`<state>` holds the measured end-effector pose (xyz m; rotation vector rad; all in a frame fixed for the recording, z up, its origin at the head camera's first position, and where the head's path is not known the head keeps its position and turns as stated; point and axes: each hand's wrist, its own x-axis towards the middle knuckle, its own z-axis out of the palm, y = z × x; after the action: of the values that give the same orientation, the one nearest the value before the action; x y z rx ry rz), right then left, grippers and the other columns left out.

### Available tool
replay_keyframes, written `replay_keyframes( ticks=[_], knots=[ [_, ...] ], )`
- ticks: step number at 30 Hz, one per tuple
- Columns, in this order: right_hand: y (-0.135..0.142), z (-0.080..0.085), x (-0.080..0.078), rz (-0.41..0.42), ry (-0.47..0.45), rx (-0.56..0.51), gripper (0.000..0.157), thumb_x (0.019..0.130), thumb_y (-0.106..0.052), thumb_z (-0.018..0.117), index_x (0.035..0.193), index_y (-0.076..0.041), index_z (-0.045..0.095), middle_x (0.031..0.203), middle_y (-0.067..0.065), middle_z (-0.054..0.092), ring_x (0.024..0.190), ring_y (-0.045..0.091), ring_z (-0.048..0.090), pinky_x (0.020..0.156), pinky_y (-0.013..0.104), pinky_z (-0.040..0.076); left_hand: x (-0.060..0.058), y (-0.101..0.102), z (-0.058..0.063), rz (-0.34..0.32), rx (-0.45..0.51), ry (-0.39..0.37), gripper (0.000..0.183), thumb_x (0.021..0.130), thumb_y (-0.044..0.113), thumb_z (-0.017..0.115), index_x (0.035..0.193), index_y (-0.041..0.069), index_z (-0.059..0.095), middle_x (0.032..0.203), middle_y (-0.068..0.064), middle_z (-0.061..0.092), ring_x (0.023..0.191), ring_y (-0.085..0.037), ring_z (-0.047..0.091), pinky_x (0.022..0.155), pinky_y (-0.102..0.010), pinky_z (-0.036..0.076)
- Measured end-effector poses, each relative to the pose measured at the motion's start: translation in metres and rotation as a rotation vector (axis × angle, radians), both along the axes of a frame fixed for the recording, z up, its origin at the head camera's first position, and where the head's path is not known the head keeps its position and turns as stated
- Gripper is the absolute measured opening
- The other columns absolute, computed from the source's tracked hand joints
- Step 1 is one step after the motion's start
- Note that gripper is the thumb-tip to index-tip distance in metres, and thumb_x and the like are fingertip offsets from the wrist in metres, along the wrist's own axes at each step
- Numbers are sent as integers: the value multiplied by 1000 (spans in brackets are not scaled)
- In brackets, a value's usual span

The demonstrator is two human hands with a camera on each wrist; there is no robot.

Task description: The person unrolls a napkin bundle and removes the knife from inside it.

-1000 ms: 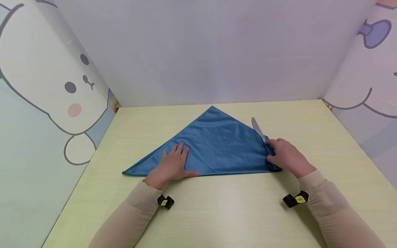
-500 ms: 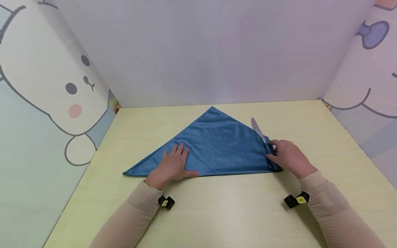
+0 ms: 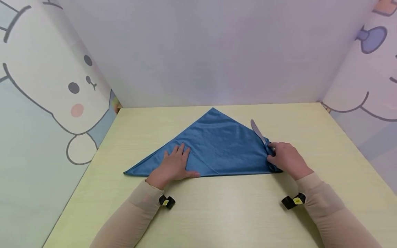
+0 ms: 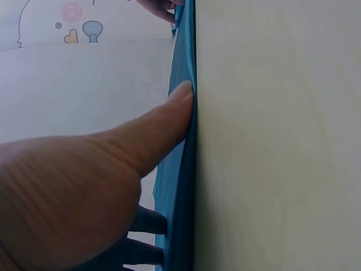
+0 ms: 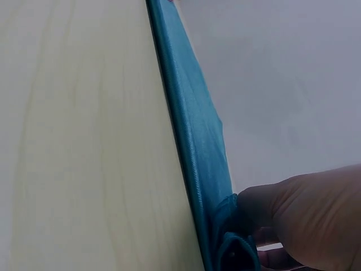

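A blue cloth (image 3: 217, 144) lies on the table folded into a triangle, its peak toward the back wall. My left hand (image 3: 174, 163) rests flat on its left half, fingers spread, the thumb along the front edge. At the cloth's right end, the right hand (image 3: 288, 157) pinches a rolled-up part; the coil of the roll (image 5: 237, 251) shows in the right wrist view. A table knife (image 3: 258, 131) sticks out of the back of this roll, tilted to the left. The rest of it is hidden in the cloth, close to the right fingertips.
The pale wooden table (image 3: 229, 210) extends in front of the cloth and to both sides. A plain light wall panel (image 3: 214, 51) stands along its back edge, with cartoon-printed panels (image 3: 52, 86) at the sides. Each wrist bears a small black camera (image 3: 169, 202).
The head view has tipped slightly. The right hand keeps its pinch on the rolled end with only a slight shift; the left hand, cloth and knife stay in place.
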<state>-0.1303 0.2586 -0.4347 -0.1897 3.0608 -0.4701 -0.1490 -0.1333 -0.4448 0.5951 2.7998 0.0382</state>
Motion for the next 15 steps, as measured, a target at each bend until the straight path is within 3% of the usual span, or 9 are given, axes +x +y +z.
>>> replay_keyframes(
  ticks=[3,8,15],
  knots=[
    [1,0,0,-6,5,-5,46,84,-13,67,121,12,59,103,28,64,78,30,57,71,46,48,0,0,-1,0,-3,-4,111,75,81,52,154,10,20,159,-16,11,145,-37,12,105,-67,17],
    [6,2,-1,-21,7,-16,44,84,-13,65,121,11,60,83,16,65,65,23,54,59,36,43,-1,0,-2,-1,2,16,111,75,81,53,154,10,21,159,-16,12,145,-37,13,105,-68,18],
    [12,6,0,-25,-25,-46,42,85,-12,65,121,10,60,90,18,67,70,24,59,63,39,48,-1,-1,-2,-3,-6,2,112,75,81,52,154,9,21,159,-16,12,144,-38,13,105,-68,17]
  ],
)
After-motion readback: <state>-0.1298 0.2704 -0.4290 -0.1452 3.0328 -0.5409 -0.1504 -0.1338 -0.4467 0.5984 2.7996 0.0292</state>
